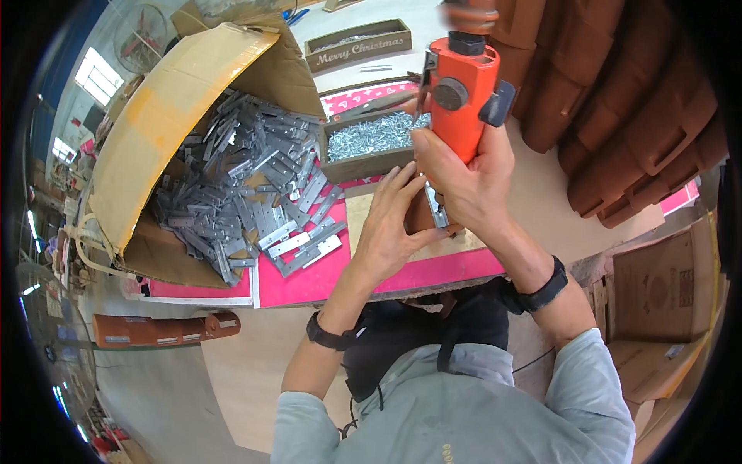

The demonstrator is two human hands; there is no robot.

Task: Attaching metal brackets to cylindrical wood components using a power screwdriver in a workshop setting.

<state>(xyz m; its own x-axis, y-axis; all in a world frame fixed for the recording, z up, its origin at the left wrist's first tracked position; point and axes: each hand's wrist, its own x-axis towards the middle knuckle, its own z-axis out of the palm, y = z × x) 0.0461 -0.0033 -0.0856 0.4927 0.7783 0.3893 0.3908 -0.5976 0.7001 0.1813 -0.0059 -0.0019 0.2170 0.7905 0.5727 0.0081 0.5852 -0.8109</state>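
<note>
My right hand (473, 182) is wrapped round a red power tool (456, 104) with a dark round knob and a black lever, held upright. Below it, my left hand (380, 228) grips a brown curved piece (418, 212), fingers on the far side and thumb on the near side. Along that piece lies a silver metal strip (437, 205) beside my left fingers. The tool's lower end is hidden behind my right hand, so its contact with the strip cannot be seen. Just beyond my left fingers stands a wooden box (363, 167) of small silver fasteners (371, 136).
To the left, a tipped cardboard carton (166, 124) spills grey metal strips (267, 178) onto the pink table cover (297, 290). Stacked brown curved tiles (610, 100) stand at the right. A second wooden box (358, 46) sits at the back; cardboard boxes (657, 286) lie at lower right.
</note>
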